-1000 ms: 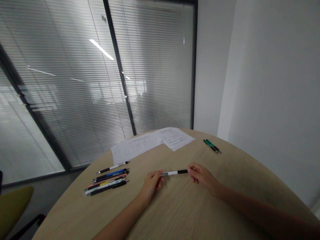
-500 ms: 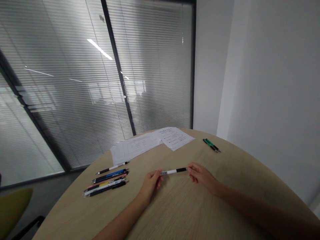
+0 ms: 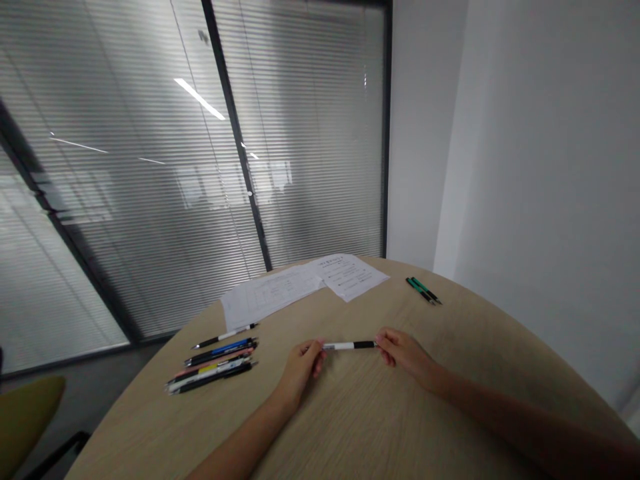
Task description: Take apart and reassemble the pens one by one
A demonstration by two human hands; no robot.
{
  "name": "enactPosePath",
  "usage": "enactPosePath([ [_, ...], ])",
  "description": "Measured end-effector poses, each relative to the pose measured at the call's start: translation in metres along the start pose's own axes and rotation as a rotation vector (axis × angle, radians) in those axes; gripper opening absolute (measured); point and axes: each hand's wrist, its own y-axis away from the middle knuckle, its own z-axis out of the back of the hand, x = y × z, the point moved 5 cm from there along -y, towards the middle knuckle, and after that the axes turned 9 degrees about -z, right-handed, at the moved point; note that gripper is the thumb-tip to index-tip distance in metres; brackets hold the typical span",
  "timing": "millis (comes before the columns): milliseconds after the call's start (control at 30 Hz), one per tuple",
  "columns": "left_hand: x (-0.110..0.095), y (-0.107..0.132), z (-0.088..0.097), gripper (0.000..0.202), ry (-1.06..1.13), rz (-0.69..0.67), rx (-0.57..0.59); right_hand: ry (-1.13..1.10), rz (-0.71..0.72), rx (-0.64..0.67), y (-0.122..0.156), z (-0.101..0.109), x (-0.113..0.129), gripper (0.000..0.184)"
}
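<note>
A white pen with a black grip [image 3: 349, 345] is held level just above the round wooden table [image 3: 360, 427]. My left hand [image 3: 303, 365] pinches its white end. My right hand [image 3: 403, 353] pinches the black end. Both hands have their fingers closed on the pen. To the left lies a row of several pens [image 3: 213, 368], black, blue, pink and white ones side by side, with a single black and white pen [image 3: 225, 335] a little behind them.
Printed paper sheets [image 3: 295, 285] lie at the table's far edge. Two green pens [image 3: 423, 291] lie at the far right. Glass partitions with blinds stand behind the table. A yellow-green chair [image 3: 25, 420] is at the lower left.
The pen's black end dipped slightly, so the pen now lies more level between my hands. Hands otherwise stay in place.
</note>
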Motion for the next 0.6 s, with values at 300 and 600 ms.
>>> enactPosePath([
  [300, 0.004, -0.002, 0.008, 0.049, 0.060, 0.009, -0.099, -0.183, -0.031, 0.022, 0.006, -0.001, 0.014, 0.017],
  [600, 0.003, 0.000, 0.012, 0.048, 0.102, 0.026, -0.180, -0.207, 0.004, -0.065, 0.005, 0.005, 0.015, 0.015],
])
